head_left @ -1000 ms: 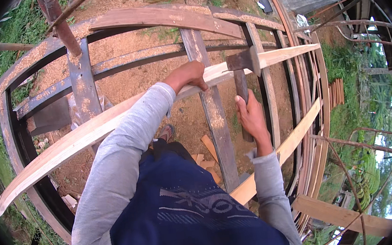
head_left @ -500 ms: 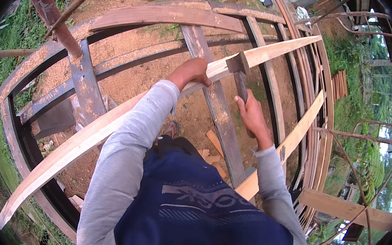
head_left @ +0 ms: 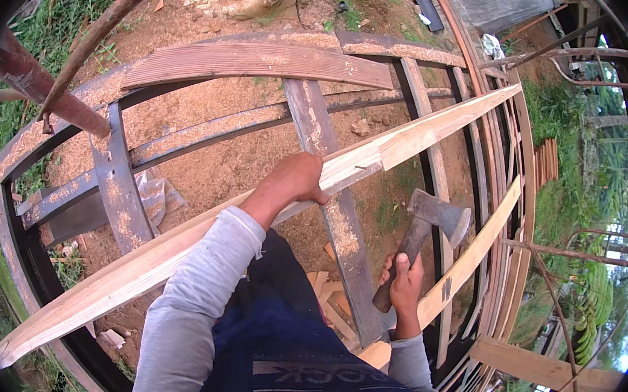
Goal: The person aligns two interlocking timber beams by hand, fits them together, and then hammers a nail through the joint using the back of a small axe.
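A long pale plank (head_left: 414, 138), curved by the lens, lies slantwise across a dark frame. My left hand (head_left: 291, 180) is wrapped over it near its middle, thumb on the near side. Just right of that hand, a split sliver juts from the plank's near edge. My right hand (head_left: 406, 285) grips the dark handle of a hatchet (head_left: 437, 217) low on the right. The hatchet's head is apart from the plank, its blade turned to the right. The left palm is hidden.
Dark beams make up the frame (head_left: 118, 188), strewn with wood shavings. A reddish board (head_left: 255, 59) rests on its far side. Another pale board (head_left: 470, 247) lies at the right. A rusty pole (head_left: 46, 87) slants in at the upper left. Wood chips (head_left: 331, 300) lie by my legs.
My right hand has brought the hatchet off the plank, down and to the right. A raised sliver now shows on the plank. My left hand still holds the plank.
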The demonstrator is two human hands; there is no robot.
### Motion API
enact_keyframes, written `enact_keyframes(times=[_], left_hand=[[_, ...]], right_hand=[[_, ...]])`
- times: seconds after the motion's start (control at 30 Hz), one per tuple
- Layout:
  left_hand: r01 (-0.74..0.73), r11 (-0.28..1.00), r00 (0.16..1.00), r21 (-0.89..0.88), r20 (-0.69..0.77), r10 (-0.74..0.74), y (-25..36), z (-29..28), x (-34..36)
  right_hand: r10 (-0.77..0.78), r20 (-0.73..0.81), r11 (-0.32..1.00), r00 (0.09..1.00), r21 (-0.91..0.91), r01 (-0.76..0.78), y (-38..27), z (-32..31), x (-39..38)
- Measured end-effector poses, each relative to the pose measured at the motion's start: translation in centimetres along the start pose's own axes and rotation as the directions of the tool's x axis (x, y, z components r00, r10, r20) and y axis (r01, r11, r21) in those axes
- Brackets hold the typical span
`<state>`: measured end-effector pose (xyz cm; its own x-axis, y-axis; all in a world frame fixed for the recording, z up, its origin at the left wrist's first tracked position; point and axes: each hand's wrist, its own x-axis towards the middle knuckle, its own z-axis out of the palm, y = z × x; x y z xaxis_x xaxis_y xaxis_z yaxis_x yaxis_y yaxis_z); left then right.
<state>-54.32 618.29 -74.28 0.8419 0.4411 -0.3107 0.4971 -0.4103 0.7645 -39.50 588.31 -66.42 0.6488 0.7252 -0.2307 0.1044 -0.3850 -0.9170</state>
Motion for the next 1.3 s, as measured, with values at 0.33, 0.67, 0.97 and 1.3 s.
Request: enact_keyframes(times=[0.33,0.67,0.97,1.3], left_hand=[[0.067,0.997,0.998,-0.024,-0.003,-0.067,-1.3,0.1,2.9],[-0.006,1.000,1.000,0.015,-0.008,0.006,-0.5,0.3,1.1],[-0.054,0.992,0.996,0.110,-0.071,0.062,-0.7,1.6,-1.5],[-0.076,0.997,0.995,0.025,-0.065,0.077,-1.2,1.5,-2.5]], right_hand=[[0.008,0.029,0.989,1.000,-0.147,-0.003,3.0,-0.4,7.1],[-0.367,0.256,0.663,0.894,-0.602,0.445,-3.8,0.1,5.7],[-0.561,0.147,0.806,0.815,-0.127,0.578,-16.4,3.4,-0.6],[-0.684,0.100,0.677,0.723,-0.283,0.680,-10.5,4.7,-2.1]])
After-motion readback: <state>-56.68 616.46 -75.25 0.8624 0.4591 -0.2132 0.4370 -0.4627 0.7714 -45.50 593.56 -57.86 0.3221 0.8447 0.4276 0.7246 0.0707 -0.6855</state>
